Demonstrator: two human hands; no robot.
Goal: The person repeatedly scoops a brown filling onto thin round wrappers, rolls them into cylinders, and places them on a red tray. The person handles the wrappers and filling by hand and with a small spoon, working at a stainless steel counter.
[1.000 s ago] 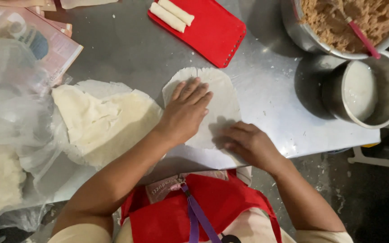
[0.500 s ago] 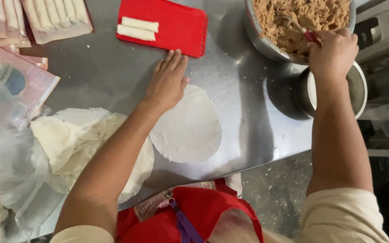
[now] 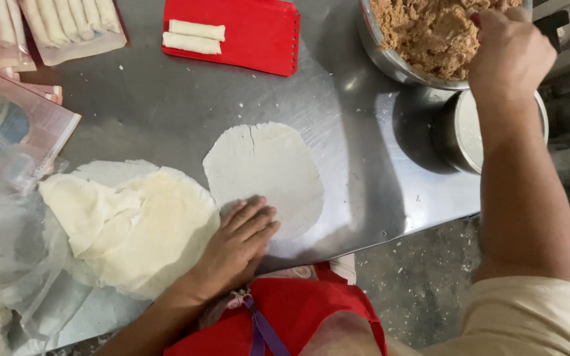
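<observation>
A thin round white wrapper point(image 3: 265, 173) lies flat on the steel table point(image 3: 364, 151). My left hand point(image 3: 235, 244) rests palm down on its near edge, fingers together and flat. My right hand point(image 3: 510, 49) is raised over the big metal bowl of brown filling point(image 3: 423, 33) at the far right, closed around a red-handled utensil whose tip shows at my fingers. A stack of more wrappers point(image 3: 133, 224) lies left of my left hand.
A red board point(image 3: 252, 33) with two rolled pieces point(image 3: 196, 36) sits at the back. Trays of several finished rolls point(image 3: 67, 23) stand at the back left. A small metal pot point(image 3: 463, 132) of white liquid is under my right arm. Plastic bags point(image 3: 1, 198) crowd the left.
My left hand slid from the wrapper's far side back to its near edge. My right hand has stayed at the filling bowl; a second ago it lay on the wrapper.
</observation>
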